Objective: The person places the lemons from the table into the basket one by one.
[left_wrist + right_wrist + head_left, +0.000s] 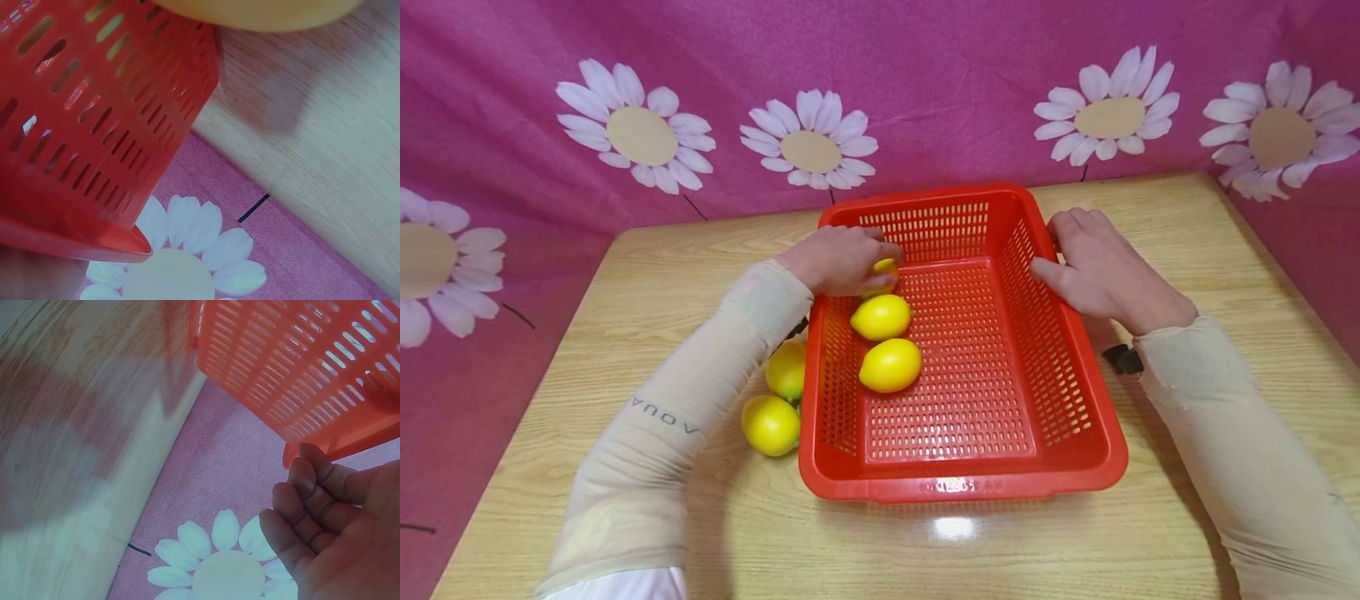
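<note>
A red plastic basket (955, 487) with slotted walls stands on the table. Reaching over its left wall, my left hand (842, 258) holds a yellow lemon (882, 275) near the back left corner, the fingers hiding much of the fruit. Two more lemons lie inside along the left: one lemon (882, 317) just in front of the hand, another lemon (891, 366) nearer to me. My right hand (1101, 271) grips the basket's right rim, thumb on the inner side; in the right wrist view its fingers (300, 519) lie at the outside of the rim.
Outside the left wall, a lemon (786, 371) and a second lemon (771, 426) lie on the wooden table (955, 558), partly tucked behind the basket. A pink cloth (925, 83) with large white daisies hangs behind the table's back edge and at both sides.
</note>
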The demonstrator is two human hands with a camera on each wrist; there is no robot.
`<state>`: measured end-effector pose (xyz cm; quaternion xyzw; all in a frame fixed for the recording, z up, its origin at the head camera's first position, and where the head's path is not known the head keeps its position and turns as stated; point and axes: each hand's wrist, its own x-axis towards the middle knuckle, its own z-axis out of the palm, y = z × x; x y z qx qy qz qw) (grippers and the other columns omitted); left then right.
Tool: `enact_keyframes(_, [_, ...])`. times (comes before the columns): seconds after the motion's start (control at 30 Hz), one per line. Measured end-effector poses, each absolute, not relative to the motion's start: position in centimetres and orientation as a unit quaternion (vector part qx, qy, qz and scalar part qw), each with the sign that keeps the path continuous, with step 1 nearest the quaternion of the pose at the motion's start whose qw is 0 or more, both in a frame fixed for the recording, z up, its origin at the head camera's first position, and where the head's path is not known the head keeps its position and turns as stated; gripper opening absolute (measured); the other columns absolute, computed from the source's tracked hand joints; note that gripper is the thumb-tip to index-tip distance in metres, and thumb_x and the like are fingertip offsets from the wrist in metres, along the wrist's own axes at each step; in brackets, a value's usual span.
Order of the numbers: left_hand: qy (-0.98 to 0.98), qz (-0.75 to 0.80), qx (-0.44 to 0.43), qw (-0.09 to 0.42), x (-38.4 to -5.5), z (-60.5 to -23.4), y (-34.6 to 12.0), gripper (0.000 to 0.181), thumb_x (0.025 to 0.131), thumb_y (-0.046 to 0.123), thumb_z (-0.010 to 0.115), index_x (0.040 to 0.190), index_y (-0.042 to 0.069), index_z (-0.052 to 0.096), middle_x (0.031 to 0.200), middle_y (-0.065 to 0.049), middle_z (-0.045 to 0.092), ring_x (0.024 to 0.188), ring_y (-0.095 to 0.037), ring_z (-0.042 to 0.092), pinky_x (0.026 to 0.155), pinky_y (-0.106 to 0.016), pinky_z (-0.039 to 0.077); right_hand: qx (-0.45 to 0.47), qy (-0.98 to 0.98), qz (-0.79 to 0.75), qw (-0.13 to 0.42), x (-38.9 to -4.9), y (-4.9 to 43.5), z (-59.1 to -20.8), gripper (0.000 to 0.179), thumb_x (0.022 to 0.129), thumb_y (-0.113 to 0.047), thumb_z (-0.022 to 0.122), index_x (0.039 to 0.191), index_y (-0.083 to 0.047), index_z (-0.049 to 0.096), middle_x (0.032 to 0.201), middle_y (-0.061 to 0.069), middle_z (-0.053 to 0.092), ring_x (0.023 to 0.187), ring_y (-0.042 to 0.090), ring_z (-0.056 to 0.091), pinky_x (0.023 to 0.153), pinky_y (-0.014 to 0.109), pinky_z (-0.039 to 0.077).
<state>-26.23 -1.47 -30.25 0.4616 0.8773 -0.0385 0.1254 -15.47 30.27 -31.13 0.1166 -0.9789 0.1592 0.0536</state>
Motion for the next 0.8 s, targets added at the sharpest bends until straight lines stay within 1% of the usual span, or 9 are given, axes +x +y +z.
enact_keyframes(0.2, [0.875, -0.020, 0.468, 0.121, -26.1, -30.0, -1.7, 0.046, 0.105, 0.039, 0.057, 0.145, 0.017, 0.059, 0.145, -0.012, 0.062, 0.129, -0.033, 0.062, 0.113, -0.050, 0.050, 0.107, -0.980, 0.162, 0.043, -15.4, 30.2, -31.0, 0.035, 0.097, -0.027, 0.052, 0.107, 0.006, 0.054, 0.101, 0.021, 0.055, 0.101, 0.037, 0.047, 0.090, 0.050, 0.037])
enact_keyframes(0.43, [0.863, 0.004, 0.497, 0.088, -25.9, -29.5, -2.1, 0.038, 0.103, 0.033, 0.060, 0.134, 0.012, 0.066, 0.132, -0.012, 0.067, 0.118, -0.032, 0.066, 0.108, -0.045, 0.054, 0.100, -0.981, 0.165, 0.034, -15.3, 30.1, -31.0, 0.035, 0.097, -0.028, 0.051, 0.108, 0.006, 0.054, 0.102, 0.020, 0.055, 0.100, 0.036, 0.046, 0.087, 0.048, 0.037])
enact_keyframes(0.5, [0.863, 0.004, 0.499, 0.085, -25.8, -29.3, -2.3, 0.037, 0.103, 0.032, 0.060, 0.134, 0.011, 0.066, 0.132, -0.012, 0.067, 0.116, -0.031, 0.066, 0.107, -0.045, 0.054, 0.098, -0.981, 0.165, 0.032, -15.4, 30.0, -31.0, 0.035, 0.097, -0.028, 0.050, 0.108, 0.006, 0.054, 0.102, 0.020, 0.054, 0.101, 0.036, 0.046, 0.087, 0.048, 0.037])
enact_keyframes(0.6, [0.863, 0.004, 0.498, 0.082, -25.6, -28.9, -2.5, 0.037, 0.104, 0.032, 0.060, 0.133, 0.010, 0.067, 0.126, -0.012, 0.068, 0.109, -0.029, 0.066, 0.103, -0.043, 0.056, 0.094, -0.982, 0.165, 0.024, -15.4, 30.0, -30.9, 0.036, 0.097, -0.028, 0.050, 0.110, 0.006, 0.054, 0.103, 0.020, 0.054, 0.101, 0.035, 0.045, 0.087, 0.048, 0.037])
enact_keyframes(0.73, [0.870, 0.006, 0.486, 0.077, -25.4, -28.1, -2.8, 0.040, 0.104, 0.033, 0.060, 0.135, 0.009, 0.065, 0.127, -0.014, 0.068, 0.105, -0.030, 0.066, 0.102, -0.045, 0.056, 0.094, -0.982, 0.164, 0.022, -15.4, 30.0, -30.9, 0.037, 0.098, -0.029, 0.050, 0.111, 0.006, 0.054, 0.104, 0.020, 0.054, 0.102, 0.036, 0.045, 0.087, 0.049, 0.037])
enact_keyframes(0.8, [0.874, 0.005, 0.480, 0.072, -25.2, -27.6, -3.0, 0.042, 0.103, 0.033, 0.061, 0.137, 0.009, 0.064, 0.132, -0.015, 0.066, 0.109, -0.032, 0.068, 0.104, -0.047, 0.056, 0.094, -0.981, 0.165, 0.024, -15.4, 30.0, -30.9, 0.037, 0.098, -0.029, 0.050, 0.111, 0.005, 0.054, 0.104, 0.020, 0.053, 0.102, 0.036, 0.045, 0.087, 0.049, 0.037])
